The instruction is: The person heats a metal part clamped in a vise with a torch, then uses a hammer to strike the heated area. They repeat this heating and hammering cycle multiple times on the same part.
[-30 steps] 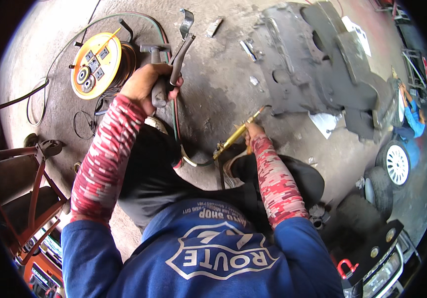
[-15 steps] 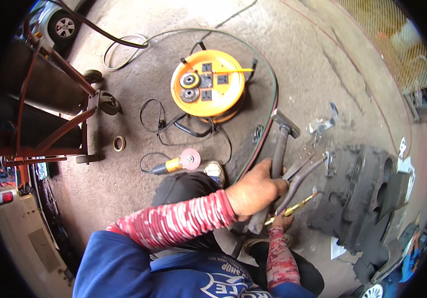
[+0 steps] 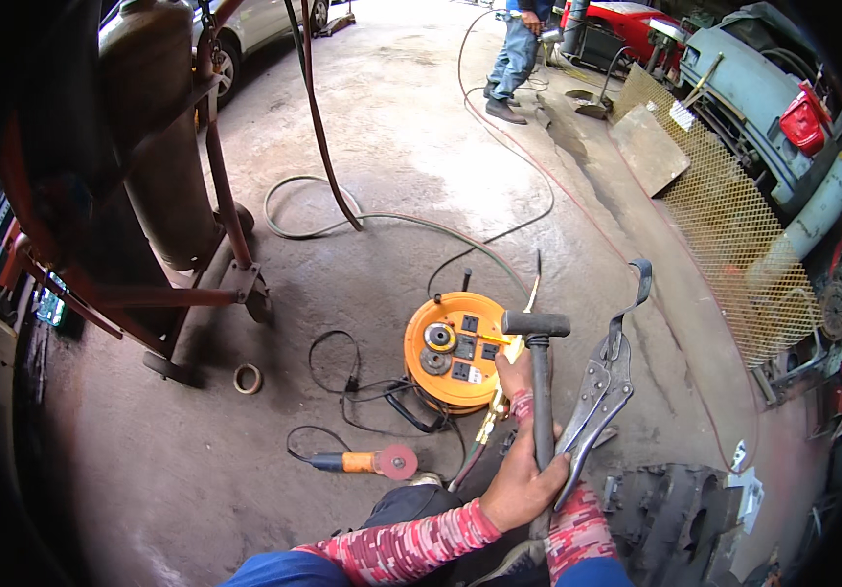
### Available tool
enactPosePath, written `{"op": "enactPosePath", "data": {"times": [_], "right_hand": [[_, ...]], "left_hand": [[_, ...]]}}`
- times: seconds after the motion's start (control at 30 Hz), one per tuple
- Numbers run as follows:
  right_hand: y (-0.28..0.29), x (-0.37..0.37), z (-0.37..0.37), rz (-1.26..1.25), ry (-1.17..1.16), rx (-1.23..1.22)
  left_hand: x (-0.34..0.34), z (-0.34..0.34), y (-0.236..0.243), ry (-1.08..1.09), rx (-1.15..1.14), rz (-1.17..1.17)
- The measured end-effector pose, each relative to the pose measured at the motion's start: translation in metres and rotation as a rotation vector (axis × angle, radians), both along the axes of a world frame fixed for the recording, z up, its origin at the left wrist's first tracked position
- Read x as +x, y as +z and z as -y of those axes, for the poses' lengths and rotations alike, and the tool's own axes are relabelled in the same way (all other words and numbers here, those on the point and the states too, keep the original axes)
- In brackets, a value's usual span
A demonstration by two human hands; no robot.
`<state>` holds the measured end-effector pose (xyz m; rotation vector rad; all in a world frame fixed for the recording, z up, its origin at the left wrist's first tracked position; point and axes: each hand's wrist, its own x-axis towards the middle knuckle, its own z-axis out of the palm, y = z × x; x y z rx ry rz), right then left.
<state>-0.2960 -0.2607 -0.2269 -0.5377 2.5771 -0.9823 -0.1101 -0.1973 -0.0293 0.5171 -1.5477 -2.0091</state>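
Note:
My left hand [image 3: 523,489] is closed round the handle of a hammer [image 3: 536,324] and one handle of a pair of locking pliers [image 3: 597,391], held side by side with their heads up. The pliers' long curved jaw points away from me. Behind the hammer, my right hand [image 3: 514,377] grips a brass cutting torch [image 3: 489,423], its tip pointing away over the floor. The left hand and tools partly cover my right forearm. Just beyond the torch stands an orange cable reel [image 3: 421,338] with two grinding discs lying on it.
An angle grinder [image 3: 367,462] and a tape roll [image 3: 248,379] lie on the floor. A red cart with a gas cylinder [image 3: 171,186] stands left. Hoses [image 3: 411,221] cross the floor. Dark car parts [image 3: 670,519] lie near right, a mesh panel [image 3: 734,235] beyond. Another person [image 3: 511,59] stands far off.
The view has tilted up, showing more of the far workshop. My right hand has brought the torch from low beside my knee up and forward, past the left hand. The left hand keeps both tools.

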Motion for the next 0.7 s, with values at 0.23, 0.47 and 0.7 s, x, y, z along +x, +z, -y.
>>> {"op": "enactPosePath", "data": {"times": [0.23, 0.47, 0.7], "right_hand": [[-0.051, -0.008, 0.044, -0.027, 0.126, -0.081], [-0.059, -0.019, 0.069, -0.055, 0.205, -0.171], [-0.070, -0.025, 0.065, -0.105, 0.427, -0.305]], "left_hand": [[0.015, 0.024, -0.018, 0.021, 0.022, 0.150], [-0.005, 0.039, -0.013, -0.102, 0.078, 0.298], [-0.045, 0.027, -0.023, -0.166, 0.060, 0.211]]}}
